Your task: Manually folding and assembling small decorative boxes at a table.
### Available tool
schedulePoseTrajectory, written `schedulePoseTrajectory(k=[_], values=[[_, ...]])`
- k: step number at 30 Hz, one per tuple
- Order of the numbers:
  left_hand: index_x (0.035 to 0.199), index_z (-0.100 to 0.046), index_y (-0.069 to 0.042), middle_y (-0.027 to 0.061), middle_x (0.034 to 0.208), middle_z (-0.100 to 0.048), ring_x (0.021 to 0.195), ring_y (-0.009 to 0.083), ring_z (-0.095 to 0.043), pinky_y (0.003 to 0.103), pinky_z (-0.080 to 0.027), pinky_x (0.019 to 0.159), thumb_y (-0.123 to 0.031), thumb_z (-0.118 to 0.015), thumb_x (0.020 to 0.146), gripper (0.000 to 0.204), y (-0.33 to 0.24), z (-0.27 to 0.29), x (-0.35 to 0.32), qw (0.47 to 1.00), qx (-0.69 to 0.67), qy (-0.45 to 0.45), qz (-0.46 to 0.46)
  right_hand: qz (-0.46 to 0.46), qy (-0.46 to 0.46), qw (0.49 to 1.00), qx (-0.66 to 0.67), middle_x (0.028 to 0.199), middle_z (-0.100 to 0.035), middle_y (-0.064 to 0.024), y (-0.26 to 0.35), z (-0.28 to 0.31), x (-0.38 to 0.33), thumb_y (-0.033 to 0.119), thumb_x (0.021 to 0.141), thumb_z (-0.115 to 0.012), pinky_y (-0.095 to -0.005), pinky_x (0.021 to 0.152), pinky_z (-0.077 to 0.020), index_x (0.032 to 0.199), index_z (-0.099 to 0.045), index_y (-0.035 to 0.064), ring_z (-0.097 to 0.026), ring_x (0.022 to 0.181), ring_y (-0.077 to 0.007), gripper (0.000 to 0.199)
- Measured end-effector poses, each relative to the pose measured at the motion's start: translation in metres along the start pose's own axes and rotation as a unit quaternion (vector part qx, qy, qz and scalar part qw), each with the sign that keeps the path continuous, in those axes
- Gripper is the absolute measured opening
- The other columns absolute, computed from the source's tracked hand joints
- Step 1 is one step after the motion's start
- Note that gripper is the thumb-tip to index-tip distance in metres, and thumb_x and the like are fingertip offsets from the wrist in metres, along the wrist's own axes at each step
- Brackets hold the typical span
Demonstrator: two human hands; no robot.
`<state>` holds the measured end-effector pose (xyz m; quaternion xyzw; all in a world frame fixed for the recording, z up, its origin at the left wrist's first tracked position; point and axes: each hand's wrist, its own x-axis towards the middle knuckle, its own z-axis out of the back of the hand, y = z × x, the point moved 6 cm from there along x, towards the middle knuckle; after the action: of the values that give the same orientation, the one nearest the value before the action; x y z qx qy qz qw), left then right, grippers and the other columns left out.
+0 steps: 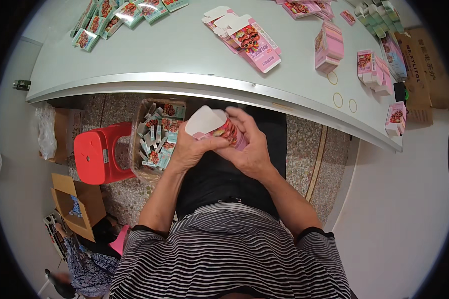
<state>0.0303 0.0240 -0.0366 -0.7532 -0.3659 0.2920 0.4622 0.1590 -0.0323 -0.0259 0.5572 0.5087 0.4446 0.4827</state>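
A small pink cardboard carton printed with red fruit (pixel 219 130) is held in the air over the person's lap, below the near edge of a pale grey table (pixel 184 60). Its white end flap stands open, pointing up and to the left. The left hand (pixel 190 152) wraps the carton's lower left side from beneath, thumb across the front. The right hand (pixel 249 144) covers the carton's right end from above, fingers curled over its top edge. Both hands are clamped on the carton, which sits between the two palms with only the flap and part of the printed face showing.

The likely risk is that the thin card buckles or creases if the fingers press too hard, or that the open flap bends the wrong way, since it juts free past the left hand's hold. Should either hand loosen, the carton would probably fall onto the dark lap or the speckled floor.

Just to the left, below the table, a brown cardboard box full of flat green and pink cartons (pixel 157 137) stands beside a red plastic stool (pixel 97 154). On the table lie a stack of flat pink carton blanks (pixel 249 40), several assembled pink cartons (pixel 369 67) and a few loose rubber bands (pixel 338 99).
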Motion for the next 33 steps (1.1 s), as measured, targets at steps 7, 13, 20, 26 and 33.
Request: schedulePoseTrajectory(k=[7, 13, 20, 26, 33], values=[[0.131, -0.050, 0.005, 0.0120, 0.103, -0.070, 0.085, 0.0130, -0.068, 0.026, -0.056, 0.076, 0.002, -0.075, 0.083, 0.054, 0.031, 0.006, -0.020, 0.983, 0.039, -0.178, -0.024, -0.078, -0.087, 0.988, 0.102, 0.102, -0.070, -0.0104, -0.042, 0.008, -0.004, 0.002, 0.095, -0.063, -0.0221, 0.078, -0.0532, 0.125, -0.056, -0.0081, -0.066, 0.087, -0.0098, 0.033], [0.139, -0.042, 0.005, 0.0171, 0.108, -0.068, 0.095, 0.0166, -0.067, 0.027, -0.055, 0.085, 0.004, -0.072, 0.085, 0.062, 0.038, 0.019, -0.039, 0.981, 0.062, -0.177, 0.047, -0.055, -0.097, 0.987, 0.112, 0.112, -0.067, -0.0141, -0.057, 0.001, -0.011, 0.002, 0.096, -0.060, -0.0235, 0.083, -0.0524, 0.136, -0.046, -0.0074, -0.065, 0.096, -0.0114, 0.043], [0.148, -0.033, 0.001, 0.0166, 0.113, -0.066, 0.100, 0.0175, -0.066, 0.028, -0.054, 0.086, 0.005, -0.064, 0.090, 0.066, 0.031, 0.011, -0.040, 0.992, 0.036, -0.119, -0.011, 0.003, -0.036, 0.994, 0.104, 0.124, -0.060, -0.0167, -0.055, 0.009, -0.016, -0.002, 0.097, -0.056, -0.0296, 0.093, -0.0502, 0.147, -0.033, -0.0036, -0.061, 0.109, -0.0166, 0.056], [0.144, -0.038, 0.001, 0.0169, 0.120, -0.061, 0.107, 0.0201, -0.064, 0.030, -0.054, 0.090, 0.006, -0.063, 0.091, 0.059, 0.040, 0.019, -0.047, 0.997, 0.065, -0.028, 0.043, -0.052, 0.023, 0.992, 0.116, 0.114, -0.062, -0.0129, -0.072, 0.017, -0.029, -0.004, 0.094, -0.059, -0.0283, 0.089, -0.0513, 0.135, -0.046, -0.0028, -0.061, 0.103, -0.0143, 0.043], [0.129, -0.053, 0.002, 0.0140, 0.116, -0.063, 0.097, 0.0153, -0.065, 0.026, -0.054, 0.082, 0.002, -0.066, 0.090, 0.041, 0.054, 0.025, -0.056, 0.957, 0.287, 0.022, 0.035, -0.014, 0.022, 0.997, 0.078, 0.106, -0.064, -0.0099, -0.080, 0.025, -0.045, -0.001, 0.093, -0.062, -0.0234, 0.077, -0.0529, 0.111, -0.057, -0.0020, -0.062, 0.090, -0.0098, 0.019]])
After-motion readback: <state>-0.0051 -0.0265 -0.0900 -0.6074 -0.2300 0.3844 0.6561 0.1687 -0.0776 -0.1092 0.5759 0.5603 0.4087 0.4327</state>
